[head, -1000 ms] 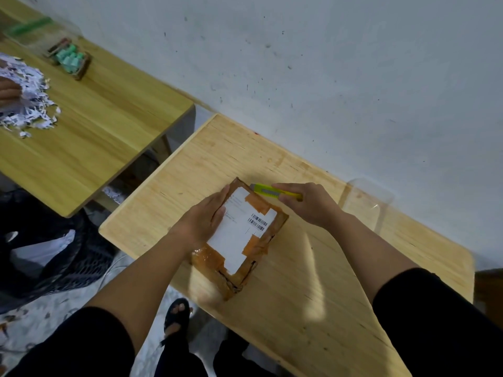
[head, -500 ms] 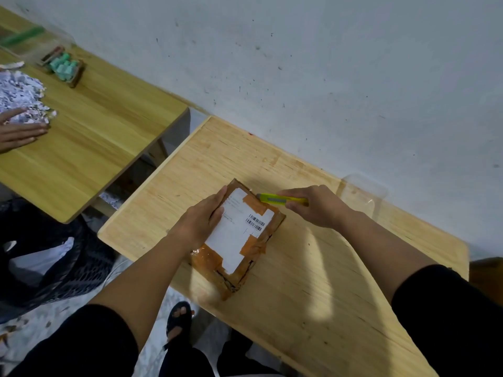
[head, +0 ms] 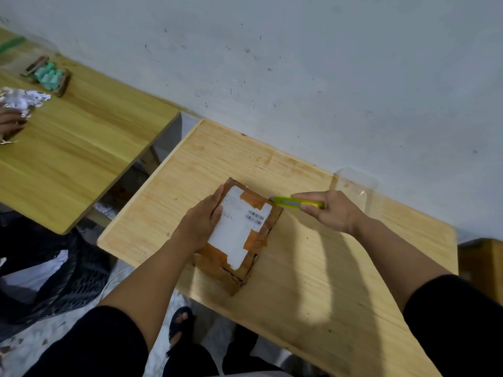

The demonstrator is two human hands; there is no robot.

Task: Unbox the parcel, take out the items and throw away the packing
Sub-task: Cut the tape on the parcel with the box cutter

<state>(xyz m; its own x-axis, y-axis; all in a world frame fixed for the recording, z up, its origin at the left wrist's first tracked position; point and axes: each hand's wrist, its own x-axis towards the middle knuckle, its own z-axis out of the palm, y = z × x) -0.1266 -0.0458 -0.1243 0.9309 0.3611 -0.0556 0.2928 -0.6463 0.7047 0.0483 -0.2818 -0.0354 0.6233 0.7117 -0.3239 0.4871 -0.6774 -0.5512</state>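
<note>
A small brown cardboard parcel (head: 245, 235) wrapped in orange-brown tape, with a white barcode label on top, lies flat on the light wooden table (head: 313, 281). My left hand (head: 202, 219) presses flat on the parcel's left side and holds it down. My right hand (head: 330, 210) grips a yellow-green utility knife (head: 291, 202). The knife's tip touches the parcel's far right corner. The blade itself is too small to make out.
A clear plastic container (head: 353, 186) stands by the wall behind my right hand. A second wooden table (head: 81, 148) to the left holds shredded paper (head: 21, 100), a box of teal items (head: 50, 76) and another person's hand (head: 11, 122). A black mesh bin (head: 49, 276) sits on the floor at left.
My right hand has drawn the knife to the right along the parcel's far edge, from near the label's top to the right corner. My left hand has stayed on the parcel.
</note>
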